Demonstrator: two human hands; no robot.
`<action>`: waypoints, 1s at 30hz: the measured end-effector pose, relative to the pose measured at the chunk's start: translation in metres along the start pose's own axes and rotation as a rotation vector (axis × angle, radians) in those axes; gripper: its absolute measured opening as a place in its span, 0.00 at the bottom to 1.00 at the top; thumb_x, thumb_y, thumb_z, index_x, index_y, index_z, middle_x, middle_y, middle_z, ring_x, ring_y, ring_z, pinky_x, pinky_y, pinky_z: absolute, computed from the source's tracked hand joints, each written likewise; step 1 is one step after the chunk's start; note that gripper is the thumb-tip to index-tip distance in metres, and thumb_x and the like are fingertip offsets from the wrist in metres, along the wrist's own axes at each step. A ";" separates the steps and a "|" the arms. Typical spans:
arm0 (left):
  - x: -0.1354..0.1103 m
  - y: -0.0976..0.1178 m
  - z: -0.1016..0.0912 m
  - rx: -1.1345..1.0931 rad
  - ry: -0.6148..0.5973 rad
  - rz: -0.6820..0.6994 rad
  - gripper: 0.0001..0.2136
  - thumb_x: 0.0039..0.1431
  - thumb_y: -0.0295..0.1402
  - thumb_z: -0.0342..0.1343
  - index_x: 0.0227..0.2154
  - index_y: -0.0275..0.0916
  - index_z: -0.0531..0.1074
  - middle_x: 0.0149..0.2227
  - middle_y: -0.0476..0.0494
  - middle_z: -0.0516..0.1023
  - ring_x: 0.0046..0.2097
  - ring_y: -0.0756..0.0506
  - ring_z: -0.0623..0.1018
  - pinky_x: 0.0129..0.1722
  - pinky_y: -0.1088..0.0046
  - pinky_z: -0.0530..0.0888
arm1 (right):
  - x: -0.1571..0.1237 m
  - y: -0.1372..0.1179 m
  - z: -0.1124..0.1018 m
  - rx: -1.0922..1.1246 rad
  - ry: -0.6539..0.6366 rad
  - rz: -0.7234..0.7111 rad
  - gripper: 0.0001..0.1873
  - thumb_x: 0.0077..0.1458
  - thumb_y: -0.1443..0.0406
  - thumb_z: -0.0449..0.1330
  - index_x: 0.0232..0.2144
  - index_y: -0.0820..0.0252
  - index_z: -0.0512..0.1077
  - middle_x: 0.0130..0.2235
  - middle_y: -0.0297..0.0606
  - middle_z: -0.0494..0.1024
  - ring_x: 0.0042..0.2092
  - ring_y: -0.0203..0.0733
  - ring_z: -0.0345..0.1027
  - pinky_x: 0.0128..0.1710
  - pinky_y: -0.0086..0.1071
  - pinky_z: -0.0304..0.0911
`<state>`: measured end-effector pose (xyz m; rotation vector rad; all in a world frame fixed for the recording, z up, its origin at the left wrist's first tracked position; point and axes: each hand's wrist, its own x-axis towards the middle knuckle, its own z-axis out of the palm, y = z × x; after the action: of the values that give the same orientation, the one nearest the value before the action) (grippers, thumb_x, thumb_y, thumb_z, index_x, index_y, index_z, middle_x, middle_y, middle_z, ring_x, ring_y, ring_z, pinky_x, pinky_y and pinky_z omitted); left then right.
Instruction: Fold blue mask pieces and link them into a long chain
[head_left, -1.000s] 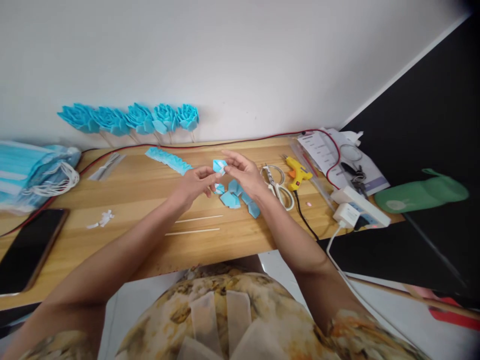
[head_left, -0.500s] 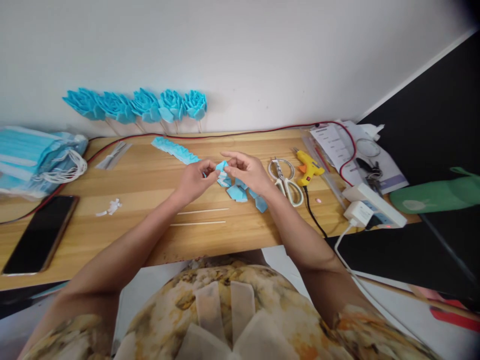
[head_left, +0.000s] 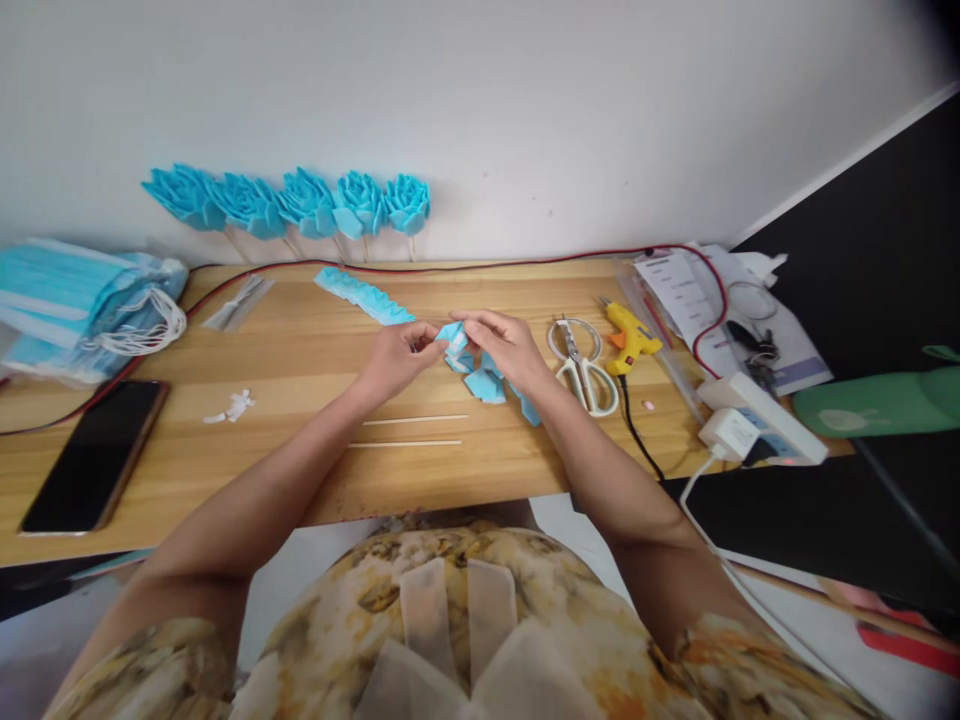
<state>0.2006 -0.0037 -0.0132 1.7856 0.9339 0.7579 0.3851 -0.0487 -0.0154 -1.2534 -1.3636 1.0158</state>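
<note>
Between my two hands, over the middle of the table, is a small folded piece of blue fabric [head_left: 452, 338] with a paler patch on it. My left hand [head_left: 399, 360] pinches its left side with thumb and fingertips. From the other side, my right hand [head_left: 508, 347] is closed on the same piece, its fingertips partly hidden. Beneath and beside my right hand lie several loose blue fabric pieces [head_left: 486, 385], some covered by the wrist. An overlapping row of blue pieces [head_left: 364, 295] runs diagonally behind my left hand. Two thin wooden sticks [head_left: 416, 420] lie in front.
Blue fabric flowers [head_left: 307, 205] on sticks lean against the wall. White-handled scissors [head_left: 589, 385], a tape roll [head_left: 592, 328] and a yellow glue gun [head_left: 632, 342] lie right, near a power strip [head_left: 795, 435]. At left are bagged face masks [head_left: 67, 290], a phone [head_left: 94, 455] and white scraps [head_left: 238, 405].
The view has shifted slightly, so everything sits a little further right. Both hands keep hold of the blue piece, which now shows at a slightly different angle.
</note>
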 end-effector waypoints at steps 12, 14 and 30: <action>-0.003 0.003 0.002 0.136 -0.044 0.056 0.11 0.55 0.38 0.54 0.24 0.37 0.71 0.22 0.51 0.69 0.25 0.52 0.62 0.26 0.74 0.58 | 0.000 -0.001 -0.002 -0.121 0.025 -0.040 0.18 0.56 0.52 0.59 0.26 0.60 0.75 0.24 0.31 0.72 0.27 0.34 0.62 0.28 0.28 0.57; -0.002 0.001 0.002 0.119 -0.023 0.049 0.11 0.56 0.39 0.55 0.24 0.37 0.72 0.22 0.51 0.70 0.25 0.52 0.62 0.26 0.74 0.58 | 0.000 -0.001 -0.004 -0.097 -0.007 -0.025 0.19 0.57 0.51 0.58 0.27 0.60 0.76 0.25 0.32 0.73 0.28 0.35 0.63 0.29 0.29 0.59; 0.000 0.004 -0.002 -0.101 -0.012 -0.019 0.12 0.54 0.41 0.58 0.26 0.37 0.71 0.23 0.50 0.70 0.25 0.51 0.65 0.27 0.74 0.61 | 0.001 -0.003 -0.003 -0.121 0.095 -0.070 0.16 0.54 0.53 0.61 0.29 0.59 0.76 0.25 0.32 0.74 0.29 0.36 0.66 0.30 0.29 0.61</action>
<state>0.2000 -0.0044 -0.0088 1.6896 0.8880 0.7679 0.3875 -0.0479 -0.0123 -1.3169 -1.4022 0.8249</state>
